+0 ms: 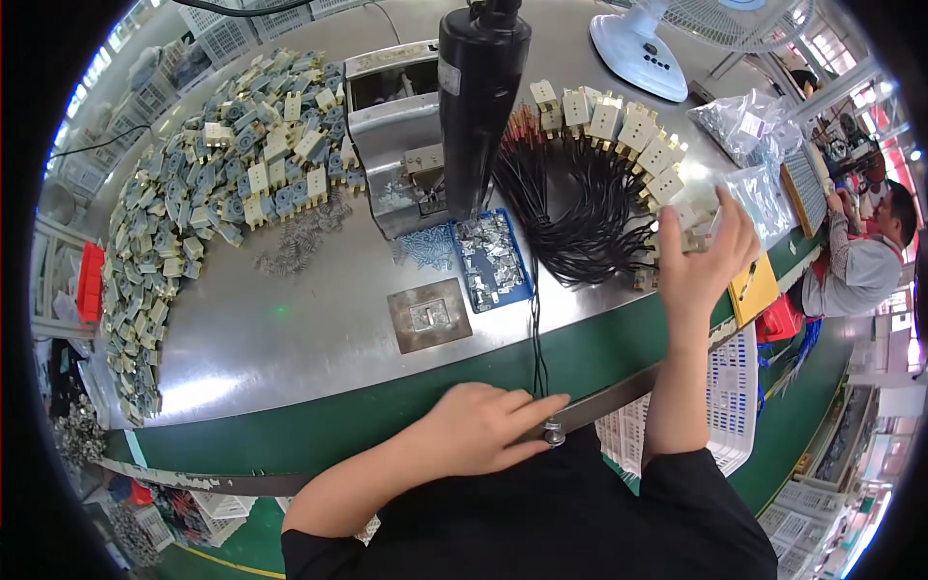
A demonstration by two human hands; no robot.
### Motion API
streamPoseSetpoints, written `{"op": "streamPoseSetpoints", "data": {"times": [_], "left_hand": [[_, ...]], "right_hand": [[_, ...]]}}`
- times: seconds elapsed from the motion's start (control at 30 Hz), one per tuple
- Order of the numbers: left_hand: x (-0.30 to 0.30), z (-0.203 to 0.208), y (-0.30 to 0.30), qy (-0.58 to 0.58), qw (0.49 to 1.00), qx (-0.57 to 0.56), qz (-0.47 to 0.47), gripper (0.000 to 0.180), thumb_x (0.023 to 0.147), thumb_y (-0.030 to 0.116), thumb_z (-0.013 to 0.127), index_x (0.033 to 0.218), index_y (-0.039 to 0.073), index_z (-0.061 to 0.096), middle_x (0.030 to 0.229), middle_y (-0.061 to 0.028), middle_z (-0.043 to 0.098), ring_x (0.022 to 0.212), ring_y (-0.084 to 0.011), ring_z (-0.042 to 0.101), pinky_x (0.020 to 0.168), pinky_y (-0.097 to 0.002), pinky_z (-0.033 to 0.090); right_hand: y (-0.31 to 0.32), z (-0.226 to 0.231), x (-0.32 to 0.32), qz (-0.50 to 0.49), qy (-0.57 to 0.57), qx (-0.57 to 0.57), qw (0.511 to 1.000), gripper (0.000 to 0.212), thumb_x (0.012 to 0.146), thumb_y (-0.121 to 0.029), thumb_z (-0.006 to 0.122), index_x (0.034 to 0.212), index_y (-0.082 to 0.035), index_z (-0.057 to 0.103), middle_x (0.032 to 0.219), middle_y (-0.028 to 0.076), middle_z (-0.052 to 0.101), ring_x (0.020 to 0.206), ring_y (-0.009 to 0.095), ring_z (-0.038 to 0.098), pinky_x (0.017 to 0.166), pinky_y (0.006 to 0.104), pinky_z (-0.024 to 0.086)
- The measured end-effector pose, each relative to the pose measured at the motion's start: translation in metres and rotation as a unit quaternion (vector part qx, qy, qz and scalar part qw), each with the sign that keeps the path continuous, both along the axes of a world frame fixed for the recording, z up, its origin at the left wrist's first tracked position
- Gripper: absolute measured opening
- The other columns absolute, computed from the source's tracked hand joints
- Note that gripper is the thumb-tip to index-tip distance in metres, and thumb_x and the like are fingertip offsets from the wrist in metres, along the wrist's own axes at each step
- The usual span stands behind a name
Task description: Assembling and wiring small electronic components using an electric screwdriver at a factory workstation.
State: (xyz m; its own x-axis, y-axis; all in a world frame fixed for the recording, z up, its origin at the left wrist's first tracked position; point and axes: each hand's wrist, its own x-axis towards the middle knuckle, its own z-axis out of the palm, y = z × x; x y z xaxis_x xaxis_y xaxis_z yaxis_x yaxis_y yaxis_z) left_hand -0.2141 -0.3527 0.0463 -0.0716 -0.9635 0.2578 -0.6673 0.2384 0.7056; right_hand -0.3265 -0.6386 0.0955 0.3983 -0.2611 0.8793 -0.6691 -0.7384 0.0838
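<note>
My left hand (488,425) is at the front edge of the bench, index finger and thumb stretched apart, nothing seen in its grip. Beside its fingertips, thin black wires (536,338) run down over the green bench edge, and a small shiny round metal piece (554,434) sits between finger and thumb. My right hand (710,256) is raised with thumb and fingers spread, over the near end of a curved row of cream socket-like blocks (667,184). Black cables (590,237) with reddish ends fan out from those blocks. Whether the right fingertips touch a block, I cannot tell.
A metal press-like machine (391,126) with a black cylinder (478,106) stands mid-bench. Before it lie a blue tray (491,261) of metal parts and a steel plate (429,315). Grey-and-cream parts (232,174) heap leftward. A fan (638,53) and another person (870,251) are right.
</note>
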Motion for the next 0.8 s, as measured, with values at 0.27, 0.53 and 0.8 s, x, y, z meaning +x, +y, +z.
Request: {"op": "streamPoseSetpoints", "data": {"times": [0.27, 0.53, 0.8], "left_hand": [[-0.023, -0.029, 0.001, -0.038, 0.997, -0.058, -0.015, 0.042, 0.088, 0.029, 0.082, 0.124, 0.01, 0.07, 0.09, -0.0016, 0.066, 0.07, -0.0184, 0.068, 0.062, -0.0333, 0.053], [-0.033, -0.025, 0.002, 0.024, 0.999, -0.034, -0.009, 0.051, 0.089, 0.028, 0.081, 0.134, 0.008, 0.067, 0.095, -0.0038, 0.065, 0.075, -0.0212, 0.07, 0.067, -0.0354, 0.057], [-0.059, -0.015, 0.004, -0.011, 0.998, 0.061, -0.01, 0.06, 0.092, 0.029, 0.076, 0.144, 0.004, 0.06, 0.116, -0.0098, 0.064, 0.081, -0.0228, 0.071, 0.07, -0.0341, 0.059]], "right_hand": [[0.057, 0.006, -0.027, 0.349, 0.001, 0.255, 0.902, 0.014, 0.088, -0.001, 0.073, 0.1, 0.003, 0.067, 0.077, 0.007, 0.067, 0.065, 0.02, 0.063, 0.063, 0.0324, 0.051], [0.088, -0.033, -0.018, 0.323, 0.244, 0.579, 0.708, 0.017, 0.096, -0.017, 0.072, 0.094, -0.002, 0.065, 0.072, 0.017, 0.07, 0.067, 0.039, 0.069, 0.061, 0.0457, 0.053], [0.093, -0.054, -0.014, 0.298, 0.116, 0.769, 0.554, 0.02, 0.103, -0.017, 0.069, 0.094, 0.001, 0.068, 0.069, 0.004, 0.066, 0.058, 0.009, 0.057, 0.054, 0.0282, 0.043]]}}
